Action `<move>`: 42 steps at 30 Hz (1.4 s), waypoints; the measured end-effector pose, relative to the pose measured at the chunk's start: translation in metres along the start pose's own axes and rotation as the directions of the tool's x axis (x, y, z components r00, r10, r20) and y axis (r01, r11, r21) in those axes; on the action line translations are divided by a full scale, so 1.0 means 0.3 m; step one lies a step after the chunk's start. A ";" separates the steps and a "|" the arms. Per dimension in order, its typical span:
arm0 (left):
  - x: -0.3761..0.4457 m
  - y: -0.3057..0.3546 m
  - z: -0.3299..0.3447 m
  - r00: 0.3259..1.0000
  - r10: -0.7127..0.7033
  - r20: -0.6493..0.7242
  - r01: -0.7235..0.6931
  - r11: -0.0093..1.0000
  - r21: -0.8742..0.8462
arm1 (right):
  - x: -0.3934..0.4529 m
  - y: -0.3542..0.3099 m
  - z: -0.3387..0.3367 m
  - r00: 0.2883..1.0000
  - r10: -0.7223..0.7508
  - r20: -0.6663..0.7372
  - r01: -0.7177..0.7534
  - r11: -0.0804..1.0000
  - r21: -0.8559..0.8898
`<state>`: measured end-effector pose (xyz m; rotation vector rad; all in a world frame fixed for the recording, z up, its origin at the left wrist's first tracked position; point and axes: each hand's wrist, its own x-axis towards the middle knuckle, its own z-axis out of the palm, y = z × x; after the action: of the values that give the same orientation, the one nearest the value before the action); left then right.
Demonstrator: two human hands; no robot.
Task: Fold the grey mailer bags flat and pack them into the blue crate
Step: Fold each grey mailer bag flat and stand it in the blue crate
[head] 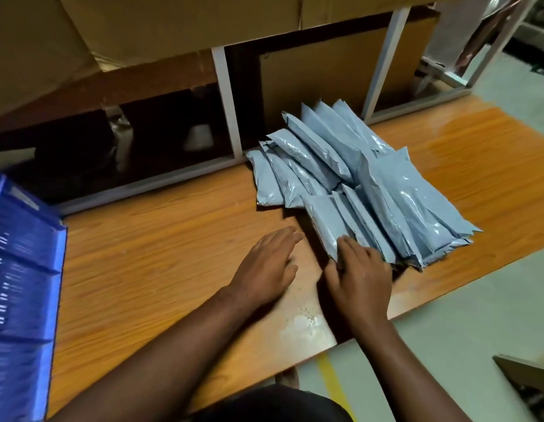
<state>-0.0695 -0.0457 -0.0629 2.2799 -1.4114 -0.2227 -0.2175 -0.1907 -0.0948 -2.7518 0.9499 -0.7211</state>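
Mailer bags (371,190) lie in a loose, overlapping heap on the right half of the wooden table (161,239), from the back edge by the metal shelf frame (226,102) down toward the near right edge. They look filled and sealed, and most lie with their long axis running from back-left to front-right. The nearest bag (328,226) sits at the left, near side of the heap, its long axis pointing almost at the person.

The right hand (360,278) is on the near end of that bag, fingers curled over its edge and the thumb low at its left side; I judge it is gripping the bag, though the underside is hidden. The left hand (266,266) lies flat on the table just left of the bag, fingers straight, holding nothing.

The blue crate (20,269) stands at the table's left edge, well apart from the heap. So the bag lies straight ahead of the right hand, while the crate is nearer the left; the carry will probably run leftward across the table.
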 end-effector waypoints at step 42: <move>-0.351 -0.546 -0.051 0.877 -0.420 -0.234 0.465 0.864 0.192 | 0.110 -0.696 0.383 0.742 -0.507 0.439 0.493 0.856 0.154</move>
<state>0.0196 0.1131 -0.1333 2.7290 -0.8373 0.0280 -0.0257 -0.0482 -0.1234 -2.9577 0.0868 -0.0842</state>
